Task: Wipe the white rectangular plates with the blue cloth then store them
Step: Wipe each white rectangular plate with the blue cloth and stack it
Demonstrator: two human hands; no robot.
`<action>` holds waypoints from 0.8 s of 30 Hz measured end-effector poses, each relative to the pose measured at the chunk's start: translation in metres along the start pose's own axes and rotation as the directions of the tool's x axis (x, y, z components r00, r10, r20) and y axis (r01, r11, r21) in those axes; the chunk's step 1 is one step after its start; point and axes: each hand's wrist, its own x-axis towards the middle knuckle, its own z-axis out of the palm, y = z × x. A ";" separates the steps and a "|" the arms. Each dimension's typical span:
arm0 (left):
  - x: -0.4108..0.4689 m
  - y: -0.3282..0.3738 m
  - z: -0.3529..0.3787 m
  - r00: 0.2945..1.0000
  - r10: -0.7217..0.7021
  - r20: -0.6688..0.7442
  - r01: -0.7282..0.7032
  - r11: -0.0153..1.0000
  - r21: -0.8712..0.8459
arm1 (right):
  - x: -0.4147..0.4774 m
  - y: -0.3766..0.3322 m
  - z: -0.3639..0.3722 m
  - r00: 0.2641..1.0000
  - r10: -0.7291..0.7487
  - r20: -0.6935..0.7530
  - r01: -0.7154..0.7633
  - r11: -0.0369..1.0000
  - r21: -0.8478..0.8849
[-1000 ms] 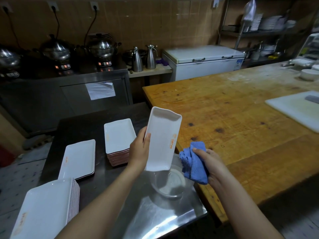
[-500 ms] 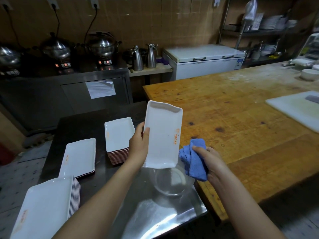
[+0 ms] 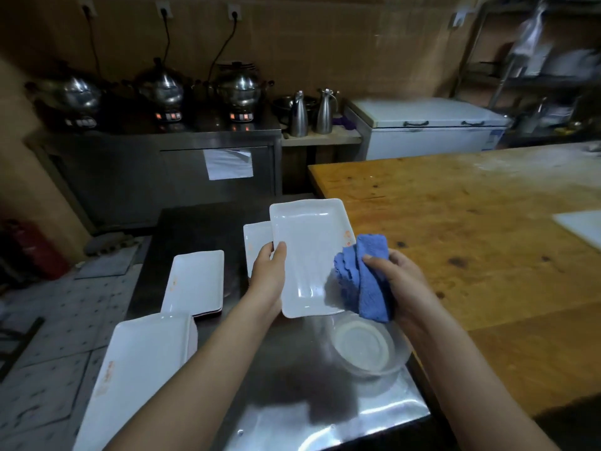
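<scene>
- Left hand (image 3: pixel 268 275) gripped the white rectangular plate (image 3: pixel 309 255) by its left long edge — long axis pointing away.
- Right hand (image 3: pixel 396 281) clutched the blue cloth (image 3: pixel 367 278) at the plate's right edge — the wipe likely goes leftward.

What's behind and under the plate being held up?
Under the plate, at its near edge, sits a clear bowl on the steel counter. Behind its left edge a stack of plates peeks out; the plate and left hand cover the rest.
</scene>
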 end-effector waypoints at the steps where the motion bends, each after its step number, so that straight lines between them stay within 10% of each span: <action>1: -0.002 0.003 -0.010 1.000 -0.012 -0.003 0.012 1.000 -0.005 | -0.003 -0.002 0.012 0.999 -0.009 0.033 0.009 1.000 -0.003; 15: -0.012 0.034 -0.183 0.973 -0.157 -0.167 0.127 0.976 -0.175 | -0.039 0.005 0.214 0.883 0.098 0.460 0.016 0.971 -0.238; 19: -0.017 0.035 -0.220 0.968 -0.181 -0.172 0.135 0.960 -0.247 | -0.046 0.035 0.260 0.876 -0.171 0.450 0.452 0.613 -0.647; 24: -0.024 0.039 -0.253 0.975 -0.175 -0.139 0.135 0.957 -0.255 | -0.062 0.050 0.288 0.706 -0.394 0.588 0.674 0.120 -0.729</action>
